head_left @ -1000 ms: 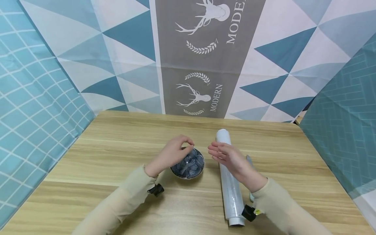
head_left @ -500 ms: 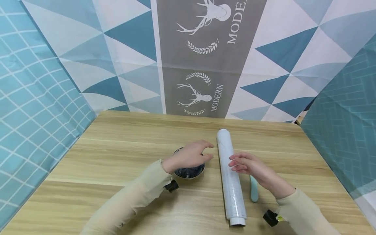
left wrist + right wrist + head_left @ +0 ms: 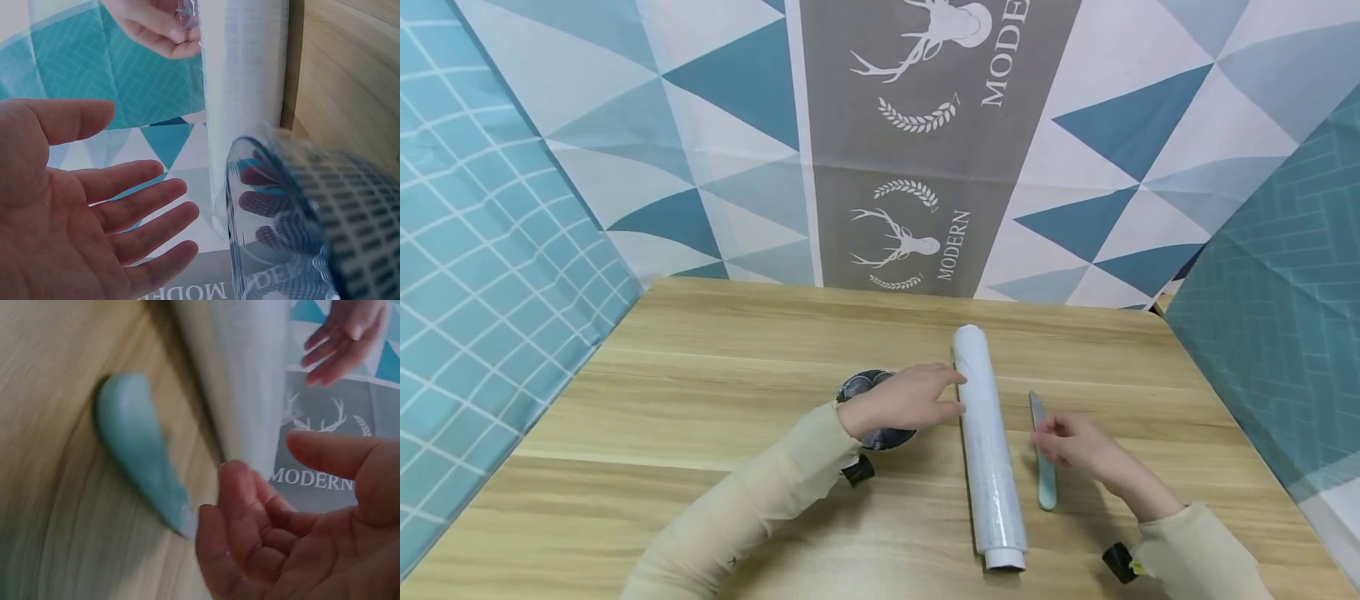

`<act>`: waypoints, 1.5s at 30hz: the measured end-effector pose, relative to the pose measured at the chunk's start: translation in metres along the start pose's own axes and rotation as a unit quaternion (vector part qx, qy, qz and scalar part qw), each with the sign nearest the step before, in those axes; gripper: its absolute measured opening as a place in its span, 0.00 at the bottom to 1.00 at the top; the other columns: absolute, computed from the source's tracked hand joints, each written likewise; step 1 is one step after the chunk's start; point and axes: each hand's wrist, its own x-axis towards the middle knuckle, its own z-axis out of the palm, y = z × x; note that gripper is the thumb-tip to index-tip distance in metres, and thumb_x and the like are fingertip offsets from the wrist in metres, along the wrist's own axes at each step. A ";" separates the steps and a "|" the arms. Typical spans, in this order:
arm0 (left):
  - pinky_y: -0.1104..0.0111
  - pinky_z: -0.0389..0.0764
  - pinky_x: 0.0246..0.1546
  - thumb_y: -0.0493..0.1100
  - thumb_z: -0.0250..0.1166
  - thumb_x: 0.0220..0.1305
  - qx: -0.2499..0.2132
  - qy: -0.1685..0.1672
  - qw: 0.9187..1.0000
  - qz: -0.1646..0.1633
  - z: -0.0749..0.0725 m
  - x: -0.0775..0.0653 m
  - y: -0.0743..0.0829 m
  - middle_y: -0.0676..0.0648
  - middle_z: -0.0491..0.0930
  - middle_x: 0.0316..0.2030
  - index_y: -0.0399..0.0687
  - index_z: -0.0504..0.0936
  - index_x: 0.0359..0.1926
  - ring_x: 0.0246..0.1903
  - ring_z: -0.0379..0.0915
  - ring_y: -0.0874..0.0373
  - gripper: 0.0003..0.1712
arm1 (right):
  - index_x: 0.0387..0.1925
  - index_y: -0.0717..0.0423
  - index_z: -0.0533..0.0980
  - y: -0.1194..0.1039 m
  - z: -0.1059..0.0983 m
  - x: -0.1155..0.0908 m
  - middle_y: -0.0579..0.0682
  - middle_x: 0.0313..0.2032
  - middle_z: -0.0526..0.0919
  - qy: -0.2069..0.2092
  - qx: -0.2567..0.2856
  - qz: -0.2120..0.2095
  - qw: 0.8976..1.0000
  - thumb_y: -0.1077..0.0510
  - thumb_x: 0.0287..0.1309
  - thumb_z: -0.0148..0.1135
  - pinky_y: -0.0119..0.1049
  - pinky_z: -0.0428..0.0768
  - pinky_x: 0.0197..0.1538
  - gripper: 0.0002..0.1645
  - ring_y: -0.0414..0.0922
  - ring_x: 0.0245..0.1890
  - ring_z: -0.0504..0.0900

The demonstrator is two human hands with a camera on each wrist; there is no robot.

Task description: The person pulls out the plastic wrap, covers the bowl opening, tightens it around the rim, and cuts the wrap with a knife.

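Observation:
My left hand (image 3: 908,400) hovers over a small dark patterned bowl (image 3: 859,386), its fingertips at the near side of a roll of cling film (image 3: 991,467). In the left wrist view the fingers of that hand (image 3: 106,212) are spread and hold nothing. Beside them is the bowl (image 3: 356,212), with something clear and shiny at its rim. My right hand (image 3: 1078,450) is above a knife (image 3: 1047,485) with a mint handle and grey blade. Its fingers are half curled in the right wrist view, thumb apart, near the blade end of the knife (image 3: 134,434).
The wooden table (image 3: 760,533) carries the bowl at left, the roll in the middle and the knife at right. A patterned cloth backdrop (image 3: 745,150) rises behind the table, with blue cloths on both sides.
My right hand has moved right and toward the front, off the cling film roll and over the knife. My left hand has shifted right across the bowl toward the roll.

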 end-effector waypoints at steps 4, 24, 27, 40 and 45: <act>0.70 0.62 0.52 0.53 0.49 0.58 0.018 0.001 1.000 0.010 0.004 0.008 0.003 0.49 0.67 0.53 0.47 0.67 0.54 0.54 0.60 0.59 0.24 | 0.33 0.66 0.65 0.008 0.004 -0.002 0.52 0.19 0.70 0.027 -0.068 0.039 0.997 0.53 0.51 0.55 0.33 0.68 0.22 0.18 0.42 0.19 0.68; 0.72 0.66 0.47 0.51 0.51 0.58 0.047 -0.013 0.999 -0.001 0.008 0.024 0.016 0.48 0.69 0.49 0.44 0.69 0.51 0.48 0.65 0.59 0.23 | 0.27 0.65 0.62 0.028 0.008 0.009 0.51 0.19 0.65 0.075 -0.186 0.078 0.977 0.52 0.45 0.58 0.32 0.63 0.18 0.21 0.42 0.16 0.63; 0.71 0.66 0.48 0.52 0.50 0.58 0.052 -0.017 0.998 -0.004 0.009 0.025 0.018 0.48 0.69 0.49 0.45 0.69 0.51 0.50 0.64 0.59 0.23 | 0.24 0.64 0.65 0.028 0.008 0.010 0.50 0.17 0.66 0.081 -0.194 0.075 0.975 0.55 0.42 0.57 0.31 0.63 0.17 0.15 0.41 0.14 0.64; 0.72 0.68 0.44 0.49 0.51 0.59 0.032 0.007 0.999 0.000 0.009 0.031 0.020 0.48 0.68 0.49 0.46 0.70 0.51 0.47 0.66 0.59 0.21 | 0.31 0.62 0.70 0.007 0.009 0.004 0.49 0.24 0.75 0.100 -0.224 0.017 0.969 0.58 0.42 0.58 0.32 0.67 0.20 0.13 0.41 0.20 0.69; 0.73 0.70 0.39 0.45 0.52 0.58 0.029 0.092 0.995 0.012 0.005 0.035 0.020 0.50 0.71 0.45 0.48 0.73 0.46 0.43 0.69 0.60 0.15 | 0.33 0.59 0.70 -0.010 0.010 0.003 0.47 0.22 0.73 0.105 -0.229 -0.016 0.968 0.59 0.44 0.57 0.32 0.66 0.20 0.12 0.40 0.18 0.68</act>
